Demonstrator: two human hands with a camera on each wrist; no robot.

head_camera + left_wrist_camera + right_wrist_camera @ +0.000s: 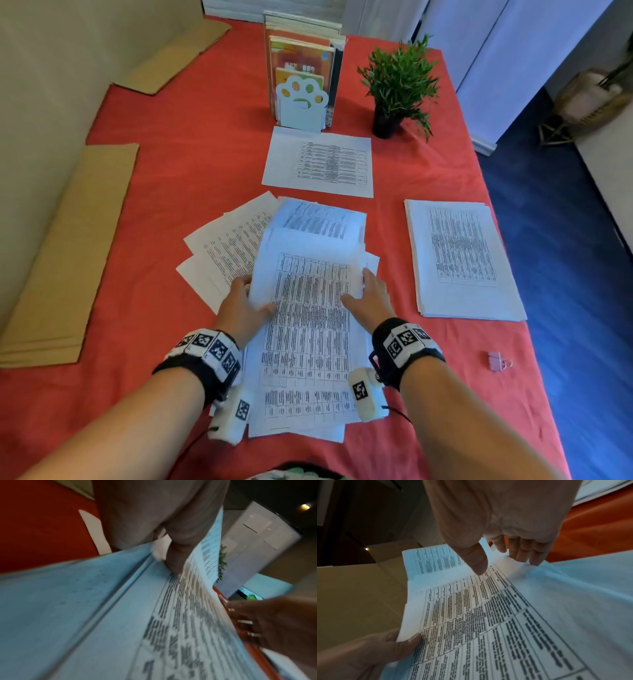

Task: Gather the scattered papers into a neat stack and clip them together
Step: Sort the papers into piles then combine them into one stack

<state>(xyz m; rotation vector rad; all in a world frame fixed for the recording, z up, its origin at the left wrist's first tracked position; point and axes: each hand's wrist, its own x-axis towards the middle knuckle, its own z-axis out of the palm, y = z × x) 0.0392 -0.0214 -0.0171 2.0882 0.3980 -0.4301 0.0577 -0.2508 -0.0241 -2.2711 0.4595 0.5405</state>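
A bundle of printed sheets (308,342) is tilted up off the red tablecloth at front centre. My left hand (246,298) grips its left edge, thumb on top and fingers underneath. My right hand (363,291) holds the right edge, thumb on the top sheet and fingers along and under the edge. The left wrist view shows the bundle (180,628) fanned into several layers. More sheets (226,246) lie fanned on the cloth to the left, partly under the bundle. One sheet (318,161) lies farther back, and a squared stack (459,260) lies to the right. A pink binder clip (498,361) sits at front right.
A paw-shaped bookend with upright books (301,82) and a potted plant (397,82) stand at the back. Flat cardboard pieces (68,257) lie along the table's left side. The right table edge drops to a blue floor (565,240).
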